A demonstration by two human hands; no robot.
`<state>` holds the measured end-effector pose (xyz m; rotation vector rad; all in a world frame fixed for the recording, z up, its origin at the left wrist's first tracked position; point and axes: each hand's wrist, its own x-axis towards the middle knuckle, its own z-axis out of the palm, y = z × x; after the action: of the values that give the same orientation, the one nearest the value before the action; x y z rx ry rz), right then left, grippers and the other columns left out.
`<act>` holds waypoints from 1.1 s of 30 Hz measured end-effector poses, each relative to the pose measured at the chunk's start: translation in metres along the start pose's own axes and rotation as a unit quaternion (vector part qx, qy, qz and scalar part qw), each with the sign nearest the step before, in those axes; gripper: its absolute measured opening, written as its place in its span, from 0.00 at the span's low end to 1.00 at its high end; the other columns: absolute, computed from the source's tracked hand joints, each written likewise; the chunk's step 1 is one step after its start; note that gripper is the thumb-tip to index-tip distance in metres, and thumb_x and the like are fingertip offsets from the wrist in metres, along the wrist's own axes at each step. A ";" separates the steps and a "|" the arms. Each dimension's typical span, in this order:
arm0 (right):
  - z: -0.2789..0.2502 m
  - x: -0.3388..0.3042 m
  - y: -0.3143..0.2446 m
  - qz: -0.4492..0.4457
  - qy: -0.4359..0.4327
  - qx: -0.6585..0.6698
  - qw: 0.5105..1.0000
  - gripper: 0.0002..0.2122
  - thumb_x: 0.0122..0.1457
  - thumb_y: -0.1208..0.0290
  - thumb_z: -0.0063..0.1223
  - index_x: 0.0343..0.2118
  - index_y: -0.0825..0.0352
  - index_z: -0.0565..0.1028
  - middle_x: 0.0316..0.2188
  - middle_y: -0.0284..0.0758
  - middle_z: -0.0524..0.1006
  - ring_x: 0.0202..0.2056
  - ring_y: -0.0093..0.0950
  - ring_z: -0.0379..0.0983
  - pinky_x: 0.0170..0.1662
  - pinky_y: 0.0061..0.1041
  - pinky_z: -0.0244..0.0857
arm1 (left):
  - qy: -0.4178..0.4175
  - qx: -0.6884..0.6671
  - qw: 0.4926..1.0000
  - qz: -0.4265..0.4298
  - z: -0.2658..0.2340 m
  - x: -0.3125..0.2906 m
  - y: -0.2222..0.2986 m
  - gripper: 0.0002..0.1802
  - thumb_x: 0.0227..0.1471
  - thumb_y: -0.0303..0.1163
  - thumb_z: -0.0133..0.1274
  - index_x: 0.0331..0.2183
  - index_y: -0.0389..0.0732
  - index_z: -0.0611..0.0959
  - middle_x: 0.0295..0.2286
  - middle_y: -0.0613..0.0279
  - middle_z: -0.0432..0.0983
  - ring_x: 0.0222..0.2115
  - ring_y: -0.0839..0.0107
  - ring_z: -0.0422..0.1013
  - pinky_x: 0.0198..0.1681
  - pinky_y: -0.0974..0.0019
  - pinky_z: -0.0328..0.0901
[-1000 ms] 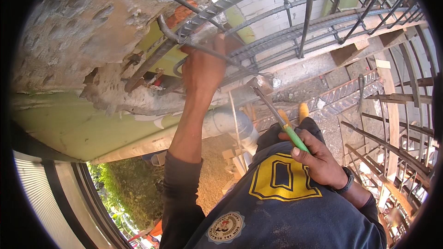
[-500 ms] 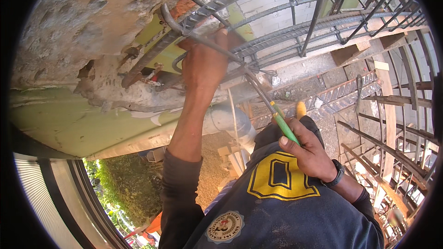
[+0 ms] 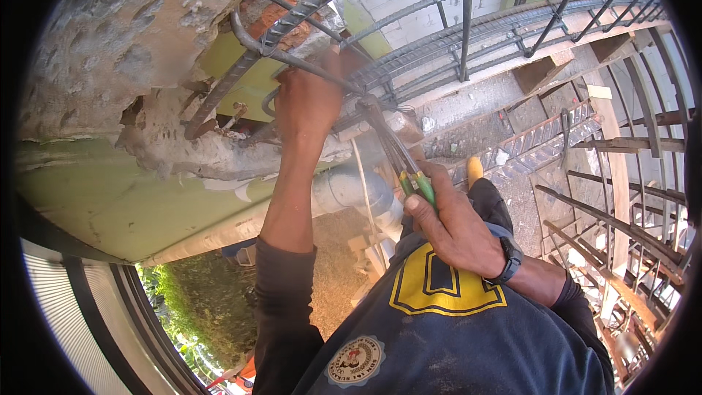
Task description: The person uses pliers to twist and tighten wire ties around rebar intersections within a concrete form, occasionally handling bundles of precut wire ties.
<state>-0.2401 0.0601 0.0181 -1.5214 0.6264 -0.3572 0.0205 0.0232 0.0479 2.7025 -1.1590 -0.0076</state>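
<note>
My right hand [image 3: 459, 225] grips pincers [image 3: 395, 148] with green and yellow handles, the two handles slightly apart. Their jaws point up and left, close under a steel reinforcing bar [image 3: 316, 69] with a hooked end. It cannot be told whether the jaws touch the metal. My left hand [image 3: 310, 108] is raised among the bars, just left of the jaws, its fingers curled by the crossing of the hooked bar and a thick ribbed bar [image 3: 234, 80]. The fingertips are blurred and partly behind the steel, so what they pinch is hidden.
Broken concrete [image 3: 131, 44] stands at the upper left above a green wall [image 3: 80, 197]. A long rebar cage [image 3: 468, 51] runs to the upper right. Below are a grey pipe [image 3: 358, 186], planks [image 3: 603, 175] and timber scaffolding [image 3: 629, 227]. Another tool [image 3: 565, 128] hangs on the right.
The pincers have swung more upright and their handles have parted a little. My right hand has moved left and slightly up. My left hand stays by the bar crossing; the view has shifted slightly.
</note>
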 end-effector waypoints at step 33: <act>0.014 0.089 0.110 -0.126 0.088 -0.049 0.987 0.14 0.58 0.60 0.59 0.36 0.68 0.75 0.24 0.45 0.75 0.29 0.45 0.75 0.33 0.37 0.66 | 0.026 -0.004 0.998 0.050 -0.007 -0.006 0.008 0.33 0.62 0.55 0.36 0.29 0.38 0.84 0.28 0.41 0.78 0.35 0.40 0.73 0.42 0.45 0.65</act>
<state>-0.1790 0.0232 -0.1054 -1.6798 0.5966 -0.6686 0.0107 0.0232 0.0558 2.6193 -1.2745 0.0721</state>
